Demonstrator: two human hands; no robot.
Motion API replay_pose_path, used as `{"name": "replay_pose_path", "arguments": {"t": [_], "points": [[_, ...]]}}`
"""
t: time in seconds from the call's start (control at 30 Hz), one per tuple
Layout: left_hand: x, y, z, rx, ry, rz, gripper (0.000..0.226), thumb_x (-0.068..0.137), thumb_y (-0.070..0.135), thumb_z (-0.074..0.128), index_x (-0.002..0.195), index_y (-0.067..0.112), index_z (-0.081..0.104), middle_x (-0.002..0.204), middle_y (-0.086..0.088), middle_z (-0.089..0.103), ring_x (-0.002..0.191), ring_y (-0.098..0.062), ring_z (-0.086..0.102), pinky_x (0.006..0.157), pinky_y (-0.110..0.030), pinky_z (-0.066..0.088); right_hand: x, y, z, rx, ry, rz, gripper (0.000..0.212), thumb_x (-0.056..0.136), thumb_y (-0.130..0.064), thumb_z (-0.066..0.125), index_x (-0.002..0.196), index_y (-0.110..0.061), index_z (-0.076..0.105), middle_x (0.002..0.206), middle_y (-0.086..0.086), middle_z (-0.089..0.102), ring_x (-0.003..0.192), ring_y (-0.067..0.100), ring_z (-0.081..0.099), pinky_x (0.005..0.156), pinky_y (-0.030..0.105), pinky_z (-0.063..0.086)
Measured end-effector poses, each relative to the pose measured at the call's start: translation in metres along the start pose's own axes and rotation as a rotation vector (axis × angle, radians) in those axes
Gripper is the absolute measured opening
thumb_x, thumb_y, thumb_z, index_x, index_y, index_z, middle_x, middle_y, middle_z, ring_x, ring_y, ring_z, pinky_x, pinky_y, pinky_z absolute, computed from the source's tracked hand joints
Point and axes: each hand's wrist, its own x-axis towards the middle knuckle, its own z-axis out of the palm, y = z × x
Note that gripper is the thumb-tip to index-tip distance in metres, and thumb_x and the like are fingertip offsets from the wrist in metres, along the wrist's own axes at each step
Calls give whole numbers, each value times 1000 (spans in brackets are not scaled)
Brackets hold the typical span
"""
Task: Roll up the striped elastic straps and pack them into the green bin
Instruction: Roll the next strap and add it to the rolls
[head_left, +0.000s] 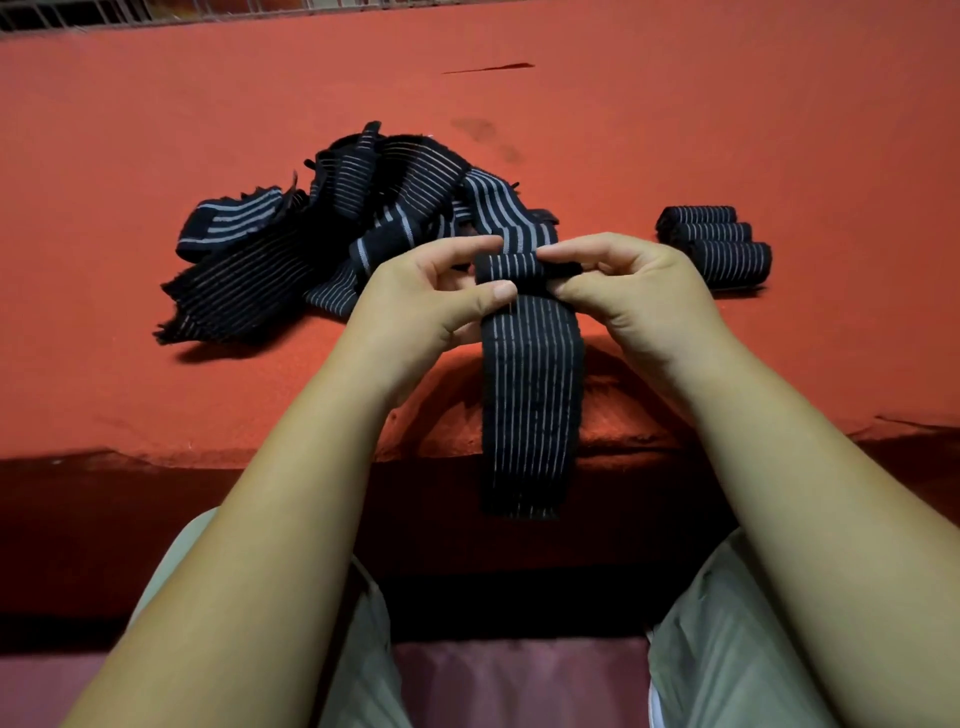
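Observation:
A black elastic strap with thin white stripes hangs from my hands over the table's front edge. Its top end is wound into a small roll. My left hand pinches the left end of that roll between thumb and fingers. My right hand pinches its right end. Behind my hands lies a loose heap of striped straps. Three finished rolls lie side by side to the right. No green bin shows in the view.
The table is covered in red cloth with a dark mark at the back. Its front edge runs across the middle of the view. A wire grid lines the far edge. My knees sit below the table.

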Motion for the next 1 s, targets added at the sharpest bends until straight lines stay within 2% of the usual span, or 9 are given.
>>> {"name": "replay_pose_path", "arguments": {"t": [0.17,0.3,0.43,0.53,0.67,0.73,0.83,0.93,1.0], "points": [[1,-4,2,2,14,64,28,95,7,80,120,18,79,106,-25,71,103,-29,74,94,-48,65,0,1,-2,29,-36,6,33,90,8,71,112,-14,82,111,14,79,109,26,74,107,45,57],[0,-2,-1,37,-10,87,32,96,1,76,123,19,77,105,-17,76,101,-23,74,88,-40,62,-3,-2,-5,82,-131,94,37,96,-4,75,131,-17,74,120,11,76,115,30,74,104,44,59],[1,-1,-3,58,-23,85,39,94,0,78,127,20,76,105,-16,74,100,-22,74,86,-34,62,-2,0,-6,7,-104,104,31,97,-6,76,128,-10,75,123,16,78,115,34,75,99,45,61],[1,-2,-1,22,-16,39,38,93,2,80,128,13,75,116,-28,73,117,-36,75,96,-42,63,-2,0,-5,-16,-70,66,30,96,-2,76,125,-10,76,122,19,77,117,38,74,104,51,60],[-1,-2,-1,56,-3,58,26,96,6,78,120,14,76,116,-31,73,114,-40,75,98,-50,63,-3,1,-3,-45,-82,55,31,96,-1,75,122,-17,77,117,24,75,106,31,75,104,56,58],[0,-2,-2,62,14,79,25,95,0,78,115,15,76,110,-26,77,110,-40,76,98,-54,63,-4,0,-1,-38,-117,80,29,98,-8,76,123,-21,76,103,19,74,93,25,72,91,51,62],[0,0,-1,78,44,97,31,87,-9,80,103,18,79,98,-17,80,97,-36,78,98,-58,59,-4,-2,0,-37,-111,107,23,102,-23,72,125,-19,77,82,0,65,67,12,57,64,27,54],[0,-1,-4,71,16,80,32,87,-8,80,105,20,79,103,-16,81,101,-32,77,100,-55,59,-4,0,1,-43,-85,93,22,106,-26,67,123,-16,78,78,-2,62,66,10,52,62,23,50],[0,-2,-6,61,-5,56,29,89,1,82,112,18,79,113,-19,79,113,-35,76,104,-53,60,-4,0,1,-39,-80,77,21,105,-21,68,123,-16,78,85,0,66,73,12,60,72,26,56]]}}
